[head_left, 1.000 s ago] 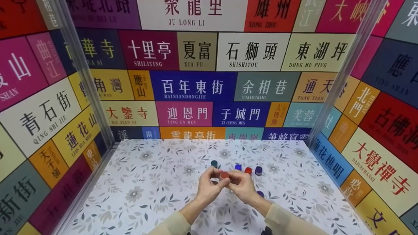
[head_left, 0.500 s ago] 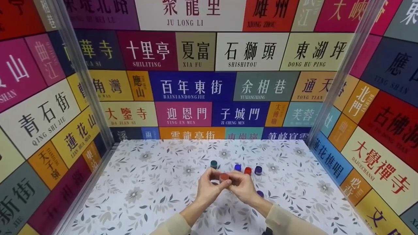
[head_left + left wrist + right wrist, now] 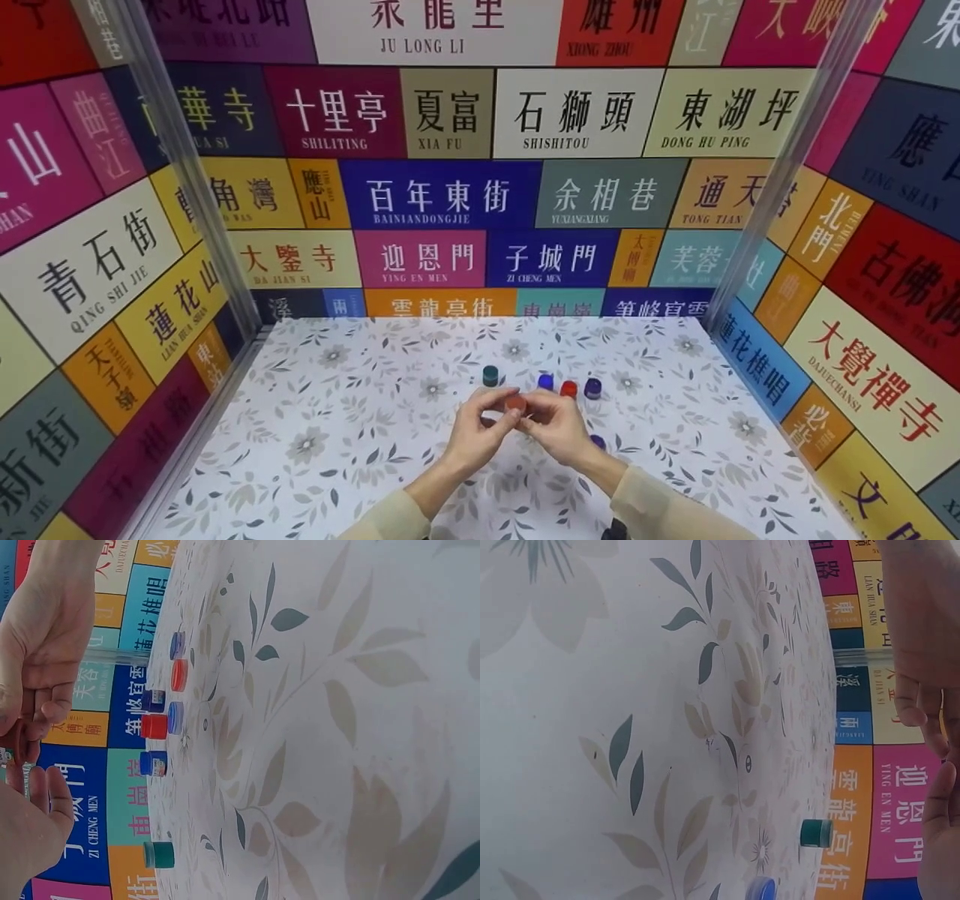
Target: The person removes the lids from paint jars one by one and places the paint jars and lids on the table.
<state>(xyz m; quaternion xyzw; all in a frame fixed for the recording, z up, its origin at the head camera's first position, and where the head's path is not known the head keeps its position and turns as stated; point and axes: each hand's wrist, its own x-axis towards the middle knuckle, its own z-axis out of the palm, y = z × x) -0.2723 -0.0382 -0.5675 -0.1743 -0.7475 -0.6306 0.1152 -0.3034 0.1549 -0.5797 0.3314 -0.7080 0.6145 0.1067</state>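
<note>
A small reddish-brown jar [image 3: 515, 405] sits between my two hands above the middle of the table. My left hand [image 3: 480, 429] grips it from the left, with the thumb across its near side. From the other side my right hand [image 3: 555, 427] pinches it, the fingertips of both hands nearly meeting. In the left wrist view the reddish-brown jar [image 3: 16, 741] shows a bit of a label at the frame edge. Most of the jar is covered by fingers, and I cannot tell whether its lid is on.
Beyond the hands stand a green jar [image 3: 490, 376], a blue jar [image 3: 546, 382], a red jar [image 3: 569, 389] and a purple jar [image 3: 592, 388]. Another purple jar [image 3: 598, 442] is partly hidden by my right wrist. Printed walls enclose the flower-patterned table [image 3: 360, 420].
Both hands stay in nearly the same place, still holding the jar. My left thumb has shifted over the jar's near face, and the head view has moved slightly.
</note>
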